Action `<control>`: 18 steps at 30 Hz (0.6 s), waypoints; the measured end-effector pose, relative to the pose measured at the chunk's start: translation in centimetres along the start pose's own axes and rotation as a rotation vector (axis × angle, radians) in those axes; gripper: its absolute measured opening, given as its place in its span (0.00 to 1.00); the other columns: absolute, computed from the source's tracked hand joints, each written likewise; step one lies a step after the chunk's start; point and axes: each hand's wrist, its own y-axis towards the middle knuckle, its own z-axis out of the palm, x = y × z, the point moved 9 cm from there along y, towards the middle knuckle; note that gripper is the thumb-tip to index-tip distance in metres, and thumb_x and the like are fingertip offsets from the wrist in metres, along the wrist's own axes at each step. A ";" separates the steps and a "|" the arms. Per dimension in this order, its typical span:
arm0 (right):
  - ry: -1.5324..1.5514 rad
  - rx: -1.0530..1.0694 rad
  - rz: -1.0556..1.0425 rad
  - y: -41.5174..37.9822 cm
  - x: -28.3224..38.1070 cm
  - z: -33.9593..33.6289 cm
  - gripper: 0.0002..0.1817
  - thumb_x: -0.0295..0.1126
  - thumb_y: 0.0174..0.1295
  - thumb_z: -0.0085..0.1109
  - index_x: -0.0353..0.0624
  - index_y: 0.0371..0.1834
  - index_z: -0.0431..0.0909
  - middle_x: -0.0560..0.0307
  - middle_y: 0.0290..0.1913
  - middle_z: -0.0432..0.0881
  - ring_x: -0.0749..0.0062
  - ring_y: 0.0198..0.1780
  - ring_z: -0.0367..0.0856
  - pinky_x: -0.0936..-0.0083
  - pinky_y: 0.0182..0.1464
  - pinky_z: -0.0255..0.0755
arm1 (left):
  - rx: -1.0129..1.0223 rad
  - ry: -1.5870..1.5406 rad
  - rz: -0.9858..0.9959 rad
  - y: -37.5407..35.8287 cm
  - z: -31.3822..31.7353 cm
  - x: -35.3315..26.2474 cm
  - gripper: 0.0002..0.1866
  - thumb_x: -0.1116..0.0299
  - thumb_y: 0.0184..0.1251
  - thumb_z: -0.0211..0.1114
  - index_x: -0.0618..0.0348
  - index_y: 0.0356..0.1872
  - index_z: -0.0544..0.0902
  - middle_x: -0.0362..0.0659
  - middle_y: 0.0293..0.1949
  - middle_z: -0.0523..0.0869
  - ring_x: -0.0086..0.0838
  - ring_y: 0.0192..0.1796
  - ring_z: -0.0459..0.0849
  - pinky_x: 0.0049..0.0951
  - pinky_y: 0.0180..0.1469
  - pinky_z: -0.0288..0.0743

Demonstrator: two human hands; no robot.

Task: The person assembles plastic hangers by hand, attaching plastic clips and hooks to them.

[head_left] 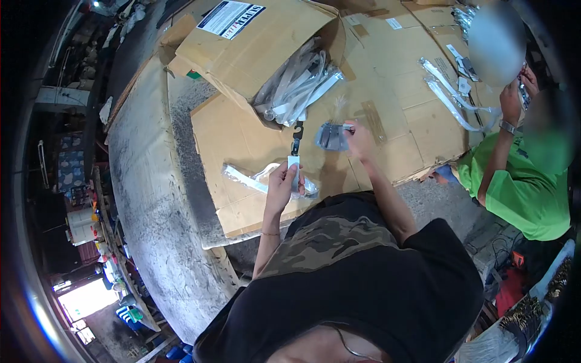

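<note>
My left hand [281, 184] is closed on a white tag [293, 162], with a black plastic hanger hook [297, 132] just above it. Beside and below that hand, a pale strap in clear plastic [245, 176] lies on the cardboard. My right hand [362, 142] is at the right edge of a small pile of dark grey-blue tags [330, 138] in a clear bag. Its fingers are pinched, and a small light-coloured piece shows at their tips; its kind is too small to make out.
An open cardboard box [260, 51] lies ahead, spilling plastic-wrapped straps [299, 85]. Flattened cardboard [393, 91] covers the table. At right, a co-worker in a green shirt [529, 193] handles something near more wrapped straps [451, 100]. A worn grey surface [151, 199] stretches along the left.
</note>
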 end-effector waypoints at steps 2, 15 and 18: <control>0.118 0.019 0.032 0.8 -1.1 -0.4 0.14 0.22 0.57 0.58 0.38 0.48 0.80 0.48 0.46 0.83 0.61 0.42 0.83 0.68 0.43 0.76 | 0.065 0.021 0.003 0.2 0.1 0.2 0.13 0.64 0.75 0.49 0.66 0.42 0.75 0.41 0.23 0.78 0.22 0.20 0.76 0.22 0.24 0.71; 1.035 0.272 0.159 -6.3 3.6 -5.6 0.15 0.21 0.59 0.56 0.33 0.50 0.78 0.52 0.49 0.81 0.68 0.49 0.79 0.73 0.52 0.74 | 0.155 0.029 0.006 1.4 1.2 3.2 0.13 0.66 0.74 0.48 0.66 0.46 0.73 0.43 0.25 0.79 0.27 0.22 0.80 0.25 0.27 0.76; 1.042 0.215 0.166 -8.1 2.8 -5.1 0.14 0.24 0.59 0.60 0.39 0.49 0.79 0.61 0.45 0.82 0.77 0.46 0.78 0.76 0.50 0.72 | 0.156 0.061 -0.055 1.7 2.3 4.7 0.13 0.66 0.74 0.48 0.67 0.47 0.73 0.44 0.25 0.79 0.28 0.23 0.80 0.27 0.28 0.76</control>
